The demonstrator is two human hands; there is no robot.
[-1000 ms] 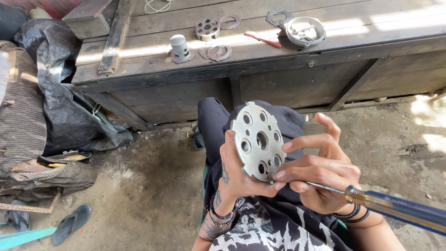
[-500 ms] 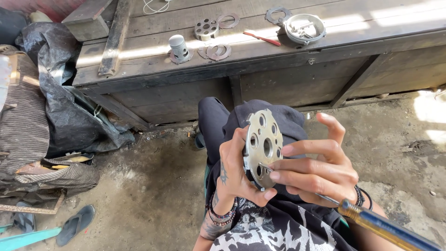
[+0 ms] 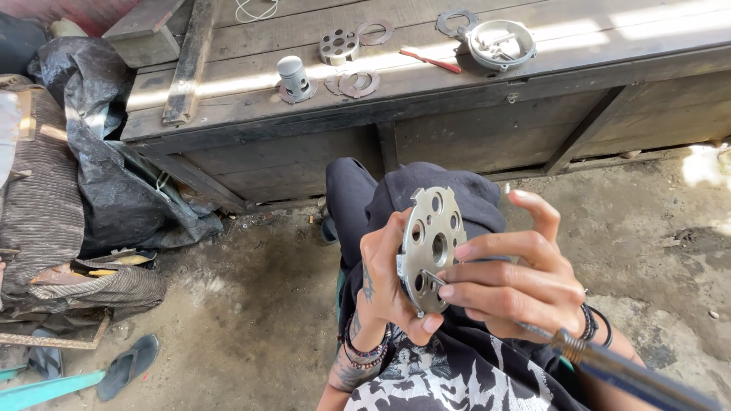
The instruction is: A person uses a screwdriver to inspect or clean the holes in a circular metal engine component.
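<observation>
The left hand [image 3: 388,285] grips the perforated metal disc [image 3: 432,247], now turned more edge-on than a second ago. The right hand [image 3: 514,281] clasps a blue-handled tool [image 3: 632,373], its tip pressed into a disc hole, suggesting prying has begun. Beyond, the wooden bench [image 3: 457,129] holds loose rings [image 3: 352,82].

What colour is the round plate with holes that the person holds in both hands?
The round plate is a dull silver-grey, bare metal. It shows best in the head view.

Outdoor dirt yard in sunlight
A dark wooden bench [image 3: 472,129] crossed the top of the frame; bare earth floor [image 3: 251,320] lay below, black sheeting [image 3: 114,167] at left
</observation>
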